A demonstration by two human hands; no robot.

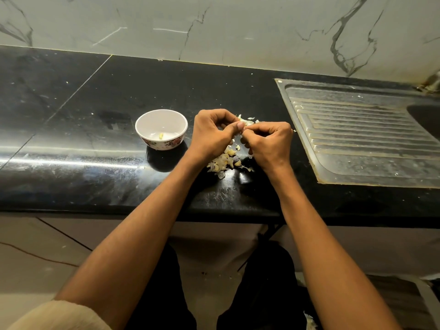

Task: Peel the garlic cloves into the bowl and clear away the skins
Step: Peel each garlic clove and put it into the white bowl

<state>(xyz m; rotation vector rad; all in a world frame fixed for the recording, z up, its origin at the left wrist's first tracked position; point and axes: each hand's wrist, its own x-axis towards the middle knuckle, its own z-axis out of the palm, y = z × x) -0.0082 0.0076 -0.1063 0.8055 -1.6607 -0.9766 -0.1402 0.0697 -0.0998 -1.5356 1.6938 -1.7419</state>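
A small white bowl [161, 129] with a flower pattern stands on the black counter, with one peeled garlic clove [161, 136] inside. Just right of it, my left hand [212, 134] and my right hand [270, 142] meet above the counter, fingers curled, pinching a garlic clove [243, 122] between them; the clove is mostly hidden by my fingers. A heap of garlic cloves and skins [226, 160] lies on the counter under and between my wrists. More pale skins [251, 120] show just behind my fingertips.
A steel sink drainboard [362, 134] is set into the counter to the right, its basin [426, 120] at the far right edge. A marble wall [214, 27] backs the black counter [83, 103]. The counter's front edge [119, 208] runs below my forearms.
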